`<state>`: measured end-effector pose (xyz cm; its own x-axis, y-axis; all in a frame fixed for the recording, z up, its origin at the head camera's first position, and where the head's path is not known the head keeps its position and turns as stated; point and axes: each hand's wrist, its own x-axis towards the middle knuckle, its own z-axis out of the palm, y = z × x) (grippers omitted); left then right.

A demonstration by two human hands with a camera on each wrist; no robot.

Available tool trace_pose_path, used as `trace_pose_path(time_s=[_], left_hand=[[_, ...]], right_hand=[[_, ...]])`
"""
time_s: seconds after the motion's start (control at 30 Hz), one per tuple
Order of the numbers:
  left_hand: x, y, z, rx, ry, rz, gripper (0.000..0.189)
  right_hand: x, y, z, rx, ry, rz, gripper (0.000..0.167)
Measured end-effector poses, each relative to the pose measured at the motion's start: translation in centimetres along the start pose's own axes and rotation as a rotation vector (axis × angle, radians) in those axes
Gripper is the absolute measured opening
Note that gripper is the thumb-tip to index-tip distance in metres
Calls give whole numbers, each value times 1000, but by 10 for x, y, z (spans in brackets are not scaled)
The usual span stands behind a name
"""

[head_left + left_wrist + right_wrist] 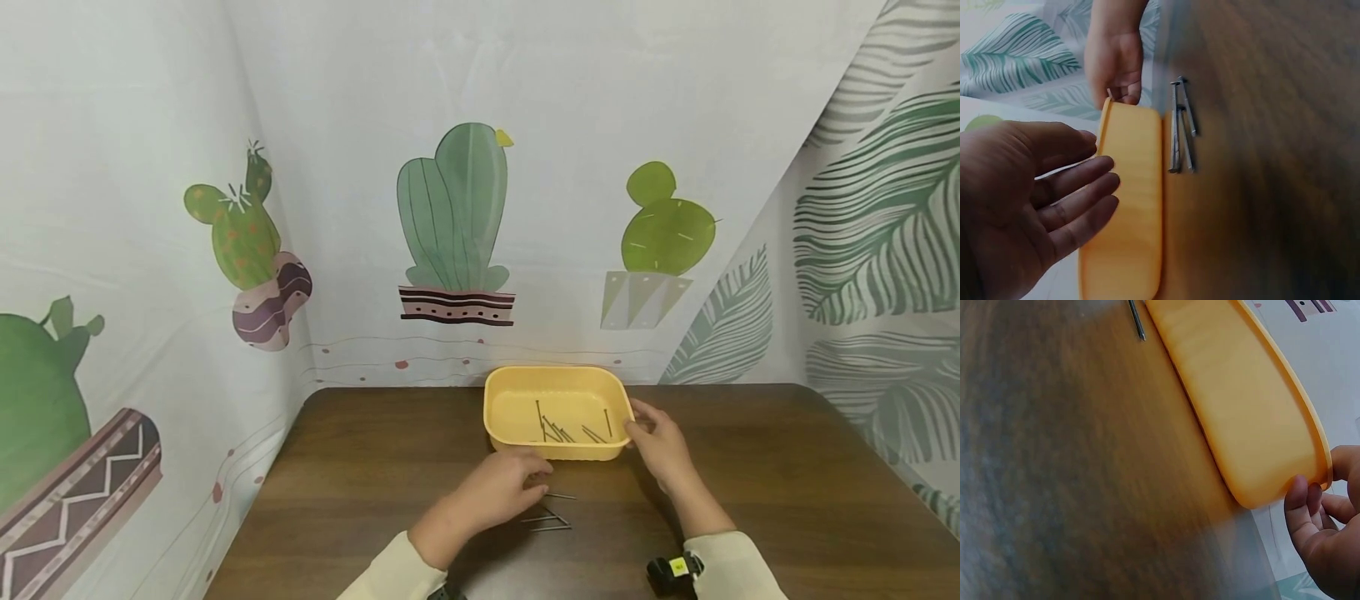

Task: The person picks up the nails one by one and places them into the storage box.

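Observation:
A yellow plastic tray (558, 452) stands at the back of the dark wooden table, with several nails (557, 431) lying loose inside it. My right hand (663, 446) grips the tray's right end, thumb and fingers around the rim, as the right wrist view also shows. Just in front of the tray's near left side is my left hand (498, 493), its fingers loosely bent and holding nothing. In the left wrist view, its fingertips (1107, 164) overlap the tray's side wall. Several more nails (551, 527) lie on the table in front of the tray, right of the left hand.
Behind the table (390, 450) hangs a white cloth (570, 83) printed with cacti and leaves, close to the tray's far side. A black wrist device (675, 572) with a yellow label is strapped at my right sleeve.

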<state>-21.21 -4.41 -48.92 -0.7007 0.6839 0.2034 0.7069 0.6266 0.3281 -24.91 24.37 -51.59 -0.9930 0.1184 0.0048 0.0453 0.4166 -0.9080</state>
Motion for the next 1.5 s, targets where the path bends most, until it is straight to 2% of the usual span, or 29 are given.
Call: trace_pose_path(time_s=[0.17,0.33,0.6,1.13,1.5], left_hand=[[3,-3,11,64,-50,0,23],[5,-3,18,109,-59,16,20],[9,-3,28,119,-74,2,18],[11,-6,32,127,-83,-48,11],[10,-7,28,162,-81,-71,5]], right_hand=[[1,1,1,0,10,-4,53],[0,0,1,8,9,-5,54],[1,1,1,9,5,-2,54],[1,1,0,-8,2,3,54],[0,1,0,-4,7,-6,54]])
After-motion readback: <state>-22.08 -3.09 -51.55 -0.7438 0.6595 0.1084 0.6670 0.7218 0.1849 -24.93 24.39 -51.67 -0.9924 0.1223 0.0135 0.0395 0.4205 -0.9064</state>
